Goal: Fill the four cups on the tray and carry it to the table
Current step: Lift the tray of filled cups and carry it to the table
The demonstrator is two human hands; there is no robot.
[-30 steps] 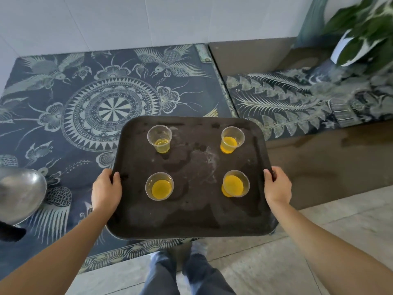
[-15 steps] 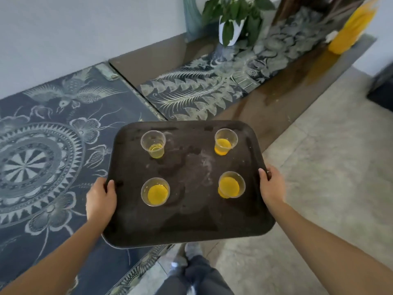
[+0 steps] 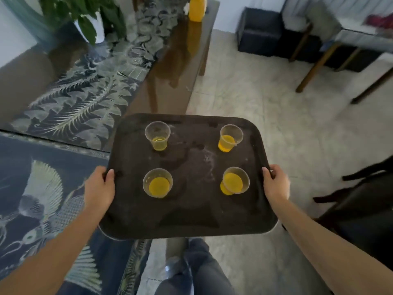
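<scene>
A: Head view: tray (image 3: 189, 216) mid-frame, held level over the floor, probably so the four cups (image 3: 157, 183) don't slosh. All carrying yellow liquid already.

B: Yep. Left hand (image 3: 99, 191) clamped on the left rim, right hand (image 3: 276, 186) on the right rim, thumbs on top, cups between them.

Potted plant (image 3: 93, 20) — orange bottle (image 3: 196, 8) beyond

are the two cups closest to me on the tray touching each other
Apart. The head view shows bare dark tray surface between the near left cup and the near right cup.
</scene>
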